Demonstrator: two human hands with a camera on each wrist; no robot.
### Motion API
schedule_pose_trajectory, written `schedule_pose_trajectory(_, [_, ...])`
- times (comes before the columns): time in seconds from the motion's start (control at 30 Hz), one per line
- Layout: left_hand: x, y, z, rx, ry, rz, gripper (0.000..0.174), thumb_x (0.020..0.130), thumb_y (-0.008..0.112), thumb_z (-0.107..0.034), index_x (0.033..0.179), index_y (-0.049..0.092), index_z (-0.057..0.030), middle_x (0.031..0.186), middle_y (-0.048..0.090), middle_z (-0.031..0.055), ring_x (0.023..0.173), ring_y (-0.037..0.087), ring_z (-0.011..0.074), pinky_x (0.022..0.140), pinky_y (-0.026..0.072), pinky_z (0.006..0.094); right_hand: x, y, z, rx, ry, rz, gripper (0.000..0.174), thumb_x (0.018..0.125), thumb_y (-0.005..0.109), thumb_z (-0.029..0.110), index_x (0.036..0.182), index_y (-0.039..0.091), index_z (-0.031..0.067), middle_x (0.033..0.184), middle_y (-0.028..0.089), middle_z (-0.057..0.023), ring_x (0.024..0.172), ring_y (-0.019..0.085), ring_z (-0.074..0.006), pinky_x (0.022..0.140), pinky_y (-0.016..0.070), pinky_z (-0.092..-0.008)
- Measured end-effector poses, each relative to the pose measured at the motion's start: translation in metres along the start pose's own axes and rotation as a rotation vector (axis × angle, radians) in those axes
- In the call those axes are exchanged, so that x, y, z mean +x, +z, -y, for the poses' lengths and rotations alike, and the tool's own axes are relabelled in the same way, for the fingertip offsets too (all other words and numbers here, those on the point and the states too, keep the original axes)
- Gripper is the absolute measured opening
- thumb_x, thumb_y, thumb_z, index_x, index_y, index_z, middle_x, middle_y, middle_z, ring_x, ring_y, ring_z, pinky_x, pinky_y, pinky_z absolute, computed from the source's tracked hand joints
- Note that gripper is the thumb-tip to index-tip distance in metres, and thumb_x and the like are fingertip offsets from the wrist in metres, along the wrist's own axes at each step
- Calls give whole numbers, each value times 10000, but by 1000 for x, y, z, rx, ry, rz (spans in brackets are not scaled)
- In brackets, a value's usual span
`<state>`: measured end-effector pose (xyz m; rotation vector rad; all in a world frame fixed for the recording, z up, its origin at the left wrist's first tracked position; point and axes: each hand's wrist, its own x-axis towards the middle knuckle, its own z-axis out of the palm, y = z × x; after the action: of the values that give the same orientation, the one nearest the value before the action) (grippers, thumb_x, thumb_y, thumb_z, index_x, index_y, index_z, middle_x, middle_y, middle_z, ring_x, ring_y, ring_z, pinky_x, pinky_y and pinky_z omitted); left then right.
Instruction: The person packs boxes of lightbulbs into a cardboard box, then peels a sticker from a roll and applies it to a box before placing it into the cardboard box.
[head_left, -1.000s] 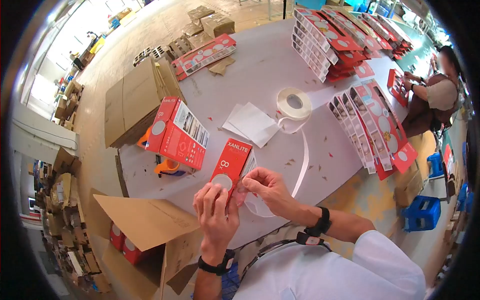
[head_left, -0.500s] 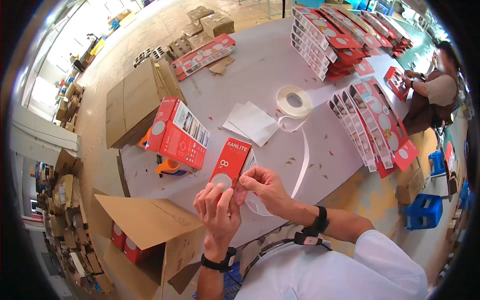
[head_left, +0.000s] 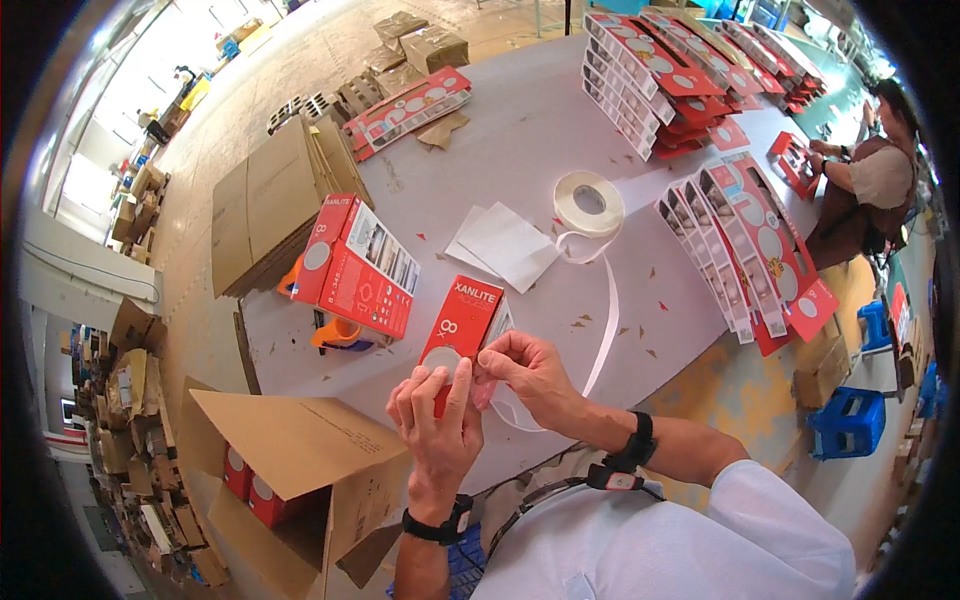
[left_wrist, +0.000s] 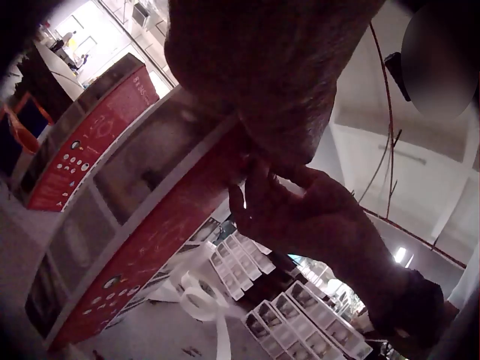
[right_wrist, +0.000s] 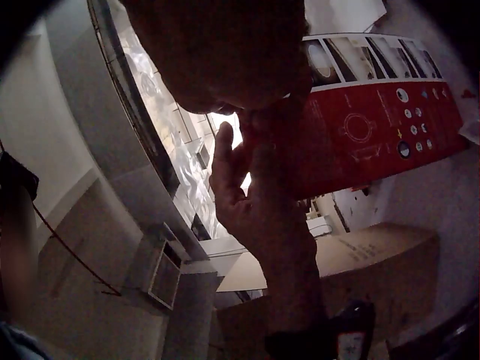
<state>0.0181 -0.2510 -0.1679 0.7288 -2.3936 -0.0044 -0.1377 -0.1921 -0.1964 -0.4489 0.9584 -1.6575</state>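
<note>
A red XANLITE carton [head_left: 463, 315] stands on the table, its near end between the two hands. My left hand [head_left: 437, 420] holds that end, fingers along its side over the white circle. At its near right corner, my right hand [head_left: 540, 382] pinches with thumb and index finger beside a pinkish end flap [head_left: 483, 388]; I cannot tell whether a small seal lies between the fingertips. In the right wrist view the carton's red side [right_wrist: 360, 135] runs right from the hands. From a white tape roll [head_left: 588, 207], a strip [head_left: 608, 330] curves down towards the right wrist.
Another red carton [head_left: 355, 265] stands left, beside an orange-handled tool [head_left: 340, 332]. White sheets [head_left: 505, 248] lie ahead. An open cardboard box [head_left: 290, 440] with red cartons inside is at lower left. Stacked red sleeves [head_left: 740, 250] lie right; a person [head_left: 870, 185] works beyond.
The left hand's index finger has straightened and shifted slightly along the carton's end. My right hand keeps its pinch at the corner, nearly still. The carton has hardly moved.
</note>
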Motion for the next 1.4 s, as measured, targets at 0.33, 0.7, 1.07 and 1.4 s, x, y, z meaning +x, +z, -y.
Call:
schedule_pose_trajectory(0.33, [1, -2, 0, 6, -1, 17, 398, 839, 671, -79, 1232, 719, -121, 1131, 596, 87, 1122, 572, 324, 999, 425, 473, 3, -3, -5, -8, 5, -4, 117, 994, 644, 104, 982, 648, -12, 934, 715, -77, 839, 665, -106, 787, 556, -261])
schedule_pose_trajectory(0.7, [7, -3, -2, -43, -40, 15, 379, 802, 705, -88, 1180, 731, -96, 1089, 605, 88, 1075, 573, 324, 970, 447, 476, 4, -7, -11, -147, -56, -28, 127, 987, 656, 101, 1004, 653, -25, 941, 722, -79, 833, 667, -101, 755, 558, -258])
schedule_pose_trajectory(1.07, [18, 4, -10, -116, -143, -83, 243, 757, 841, -130, 984, 773, -79, 950, 606, 61, 931, 559, 281, 866, 492, 424, 4, -12, -25, -216, -145, -61, 155, 973, 687, 116, 960, 637, -30, 867, 698, -58, 793, 655, -90, 698, 557, -252])
schedule_pose_trajectory(1.4, [19, 8, -12, -59, -137, -101, 344, 680, 792, -19, 999, 700, -107, 958, 597, 63, 931, 559, 291, 836, 481, 425, 2, -78, -39, -599, -182, -158, 203, 907, 771, 197, 964, 656, 39, 883, 679, -58, 793, 627, -139, 734, 527, -296])
